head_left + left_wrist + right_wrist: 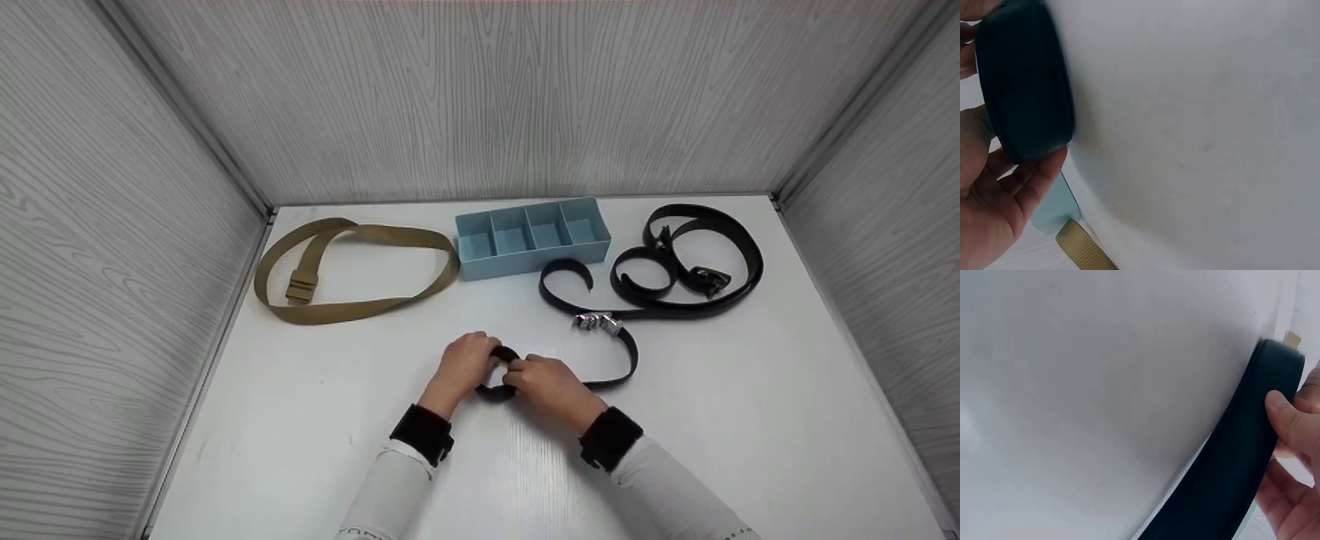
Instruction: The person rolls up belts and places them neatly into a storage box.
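A black belt point(496, 393) is bent into a small upright loop between both hands on the white table. My left hand point(465, 364) grips the loop's left side. In the left wrist view, its fingertips point(1053, 160) hold the edge of the dark band. On the loop's right side my right hand point(551, 384) pinches the strap, with the thumb point(1280, 405) flat against its face in the right wrist view. From there the strap runs right and curves back to a shiny metal buckle point(598, 322).
Behind the hands stands a blue-grey tray point(517, 264) with several compartments. A tan webbing belt point(349, 311) with a plastic buckle point(301, 288) lies looped at left. More black belt point(754, 259) lies coiled at right, with a dark buckle point(709, 280). Grey panels point(480, 97) enclose the table.
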A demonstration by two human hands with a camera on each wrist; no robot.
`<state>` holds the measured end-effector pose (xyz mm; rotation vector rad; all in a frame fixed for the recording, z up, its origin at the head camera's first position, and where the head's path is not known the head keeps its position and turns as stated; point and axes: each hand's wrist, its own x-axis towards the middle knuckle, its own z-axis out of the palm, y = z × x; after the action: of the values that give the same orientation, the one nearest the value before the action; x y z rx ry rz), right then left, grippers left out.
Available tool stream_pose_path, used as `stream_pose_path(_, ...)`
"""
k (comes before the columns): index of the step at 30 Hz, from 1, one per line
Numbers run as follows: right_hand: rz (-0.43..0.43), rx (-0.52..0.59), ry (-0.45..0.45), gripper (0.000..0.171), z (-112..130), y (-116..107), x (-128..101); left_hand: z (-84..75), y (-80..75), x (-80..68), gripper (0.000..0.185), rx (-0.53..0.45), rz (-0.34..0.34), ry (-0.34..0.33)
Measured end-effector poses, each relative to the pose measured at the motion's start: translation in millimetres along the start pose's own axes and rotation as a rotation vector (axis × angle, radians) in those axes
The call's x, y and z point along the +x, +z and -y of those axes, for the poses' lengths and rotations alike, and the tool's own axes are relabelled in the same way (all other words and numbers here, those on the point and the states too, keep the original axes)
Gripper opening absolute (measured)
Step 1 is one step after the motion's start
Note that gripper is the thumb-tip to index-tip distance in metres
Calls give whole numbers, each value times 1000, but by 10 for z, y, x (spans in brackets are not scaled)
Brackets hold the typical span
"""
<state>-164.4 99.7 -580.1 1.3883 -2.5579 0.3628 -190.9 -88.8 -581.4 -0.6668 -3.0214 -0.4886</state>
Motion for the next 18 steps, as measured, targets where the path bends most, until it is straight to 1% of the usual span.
stream_pose_path(4,-17,-28,36,11,21,30,28,6,-19,-43,8,1,-9,-140)
stream_pose_path(7,-39,-47,45,13,32,54,18,3,-27,-61,11,-8,-10,-188)
stream_pose_path(10,-50,-56,24,14,34,67,1,2,-35,-62,10,14,-3,-186)
stream_pose_path(13,-35,-21,-5,15,18,53,-32,6,-45,-55,11,44,10,-164)
stream_pose_path(16,1,55,-6,21,-15,13,-77,22,-52,-49,10,80,25,-110)
stream_pose_path(18,22,91,1,24,-35,-18,-102,38,-54,-48,8,95,30,-53)
